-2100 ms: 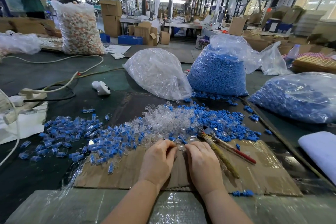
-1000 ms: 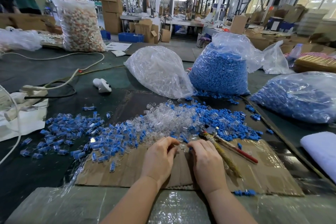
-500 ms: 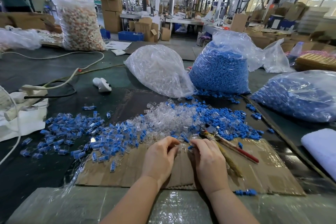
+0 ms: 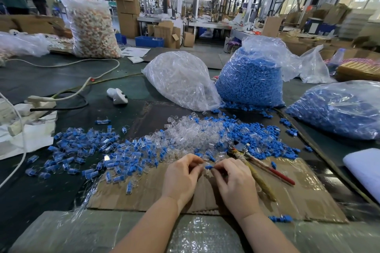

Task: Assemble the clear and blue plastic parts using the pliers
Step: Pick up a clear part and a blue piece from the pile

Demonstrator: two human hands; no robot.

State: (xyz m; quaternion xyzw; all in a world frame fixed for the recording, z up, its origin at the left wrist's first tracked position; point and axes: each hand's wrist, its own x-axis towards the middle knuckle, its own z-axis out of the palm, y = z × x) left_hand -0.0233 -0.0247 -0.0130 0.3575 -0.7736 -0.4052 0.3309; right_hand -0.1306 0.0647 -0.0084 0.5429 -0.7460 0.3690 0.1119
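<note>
My left hand and my right hand meet over the cardboard sheet. Between the fingertips my right hand pinches a small blue plastic part; my left hand pinches a clear plastic part that is mostly hidden by its fingers. Just beyond lies a heap of loose clear parts and loose blue parts. The pliers, with one red and one wrapped handle, lie untouched to the right of my right hand.
Joined blue-and-clear pieces are spread at the left. A bag of clear parts and two bags of blue parts stand behind. Cables and a power strip lie far left, a white pad at right.
Both hands lifted slightly off the cardboard and drew together. A blue part now shows between the fingertips of my right hand. The pliers stayed where they lay.
</note>
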